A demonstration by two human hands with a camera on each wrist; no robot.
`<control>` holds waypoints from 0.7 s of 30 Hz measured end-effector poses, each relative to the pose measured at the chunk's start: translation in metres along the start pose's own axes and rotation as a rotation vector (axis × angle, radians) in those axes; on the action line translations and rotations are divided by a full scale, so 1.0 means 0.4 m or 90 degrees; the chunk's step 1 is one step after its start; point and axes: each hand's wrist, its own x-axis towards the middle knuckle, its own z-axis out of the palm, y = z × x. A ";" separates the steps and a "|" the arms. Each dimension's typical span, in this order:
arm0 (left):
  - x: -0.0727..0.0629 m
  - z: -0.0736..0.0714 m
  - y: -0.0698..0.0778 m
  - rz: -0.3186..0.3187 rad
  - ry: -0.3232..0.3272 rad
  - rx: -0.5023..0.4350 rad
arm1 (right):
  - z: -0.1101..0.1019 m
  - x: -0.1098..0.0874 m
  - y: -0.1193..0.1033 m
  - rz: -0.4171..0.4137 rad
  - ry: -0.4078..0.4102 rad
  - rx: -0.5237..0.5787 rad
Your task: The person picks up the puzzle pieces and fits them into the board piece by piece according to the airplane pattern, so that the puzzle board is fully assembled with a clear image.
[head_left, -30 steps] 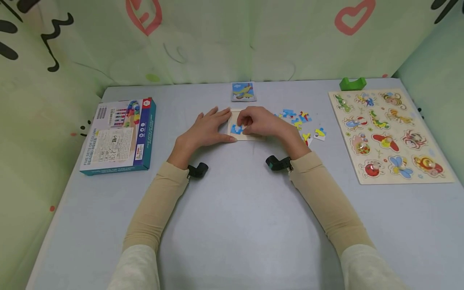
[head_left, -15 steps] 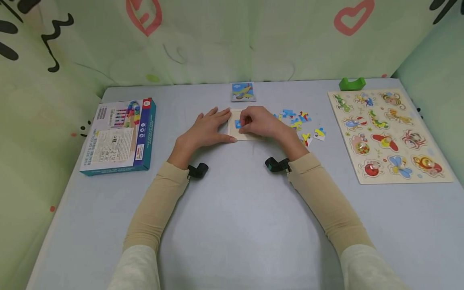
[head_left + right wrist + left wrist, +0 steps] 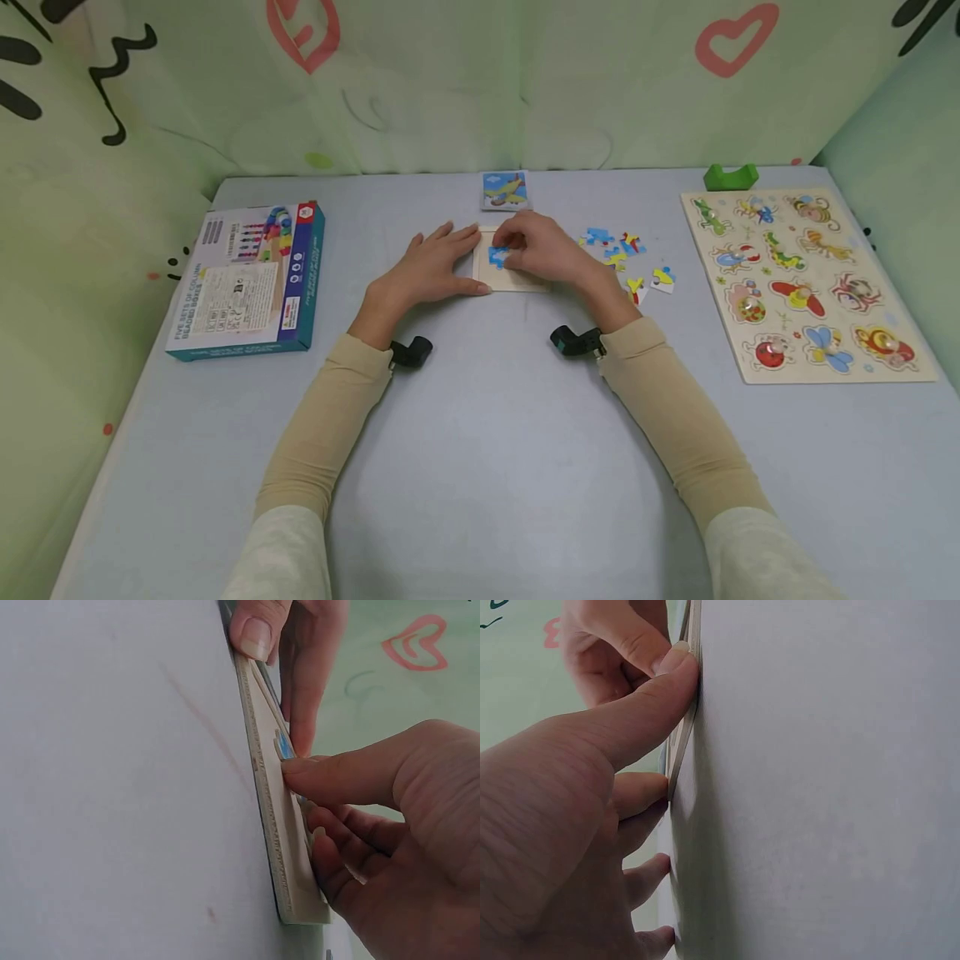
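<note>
A small wooden puzzle tray (image 3: 525,284) lies flat near the middle of the table, between both hands. My left hand (image 3: 426,271) has its fingers spread and nearly straight, with the thumb and index finger touching the tray's left side; in the left wrist view the thumb (image 3: 649,705) presses its edge. Over the tray, my right hand (image 3: 543,247) pinches a blue jigsaw piece (image 3: 497,257) with thumb and fingertips. The right wrist view shows the blue piece (image 3: 284,745) low against the tray, partly hidden by the right thumb.
Several loose blue, yellow and red jigsaw pieces (image 3: 617,260) lie right of the tray. A picture card with an airplane (image 3: 505,191) lies behind it. A boxed set (image 3: 243,283) is at left; a wooden insect puzzle board (image 3: 806,283) and green block (image 3: 731,177) are at right.
My right hand has shifted the blue jigsaw piece slightly away from me and to the right within the tray. The left hand has stayed in place at the tray's side.
</note>
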 end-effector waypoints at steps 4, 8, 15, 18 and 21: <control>0.002 0.002 -0.003 0.003 0.004 -0.001 | 0.009 0.003 0.000 -0.005 0.031 -0.029; 0.003 0.004 -0.005 0.006 0.005 -0.004 | 0.017 0.008 0.000 0.014 0.070 -0.044; 0.004 0.002 -0.007 0.004 0.003 0.005 | 0.023 0.023 -0.009 0.047 0.115 -0.032; 0.005 0.004 -0.008 0.007 0.006 0.007 | 0.025 0.031 -0.012 0.049 0.126 -0.029; 0.007 0.006 -0.010 0.012 0.007 0.007 | 0.028 0.039 -0.013 0.045 0.134 -0.031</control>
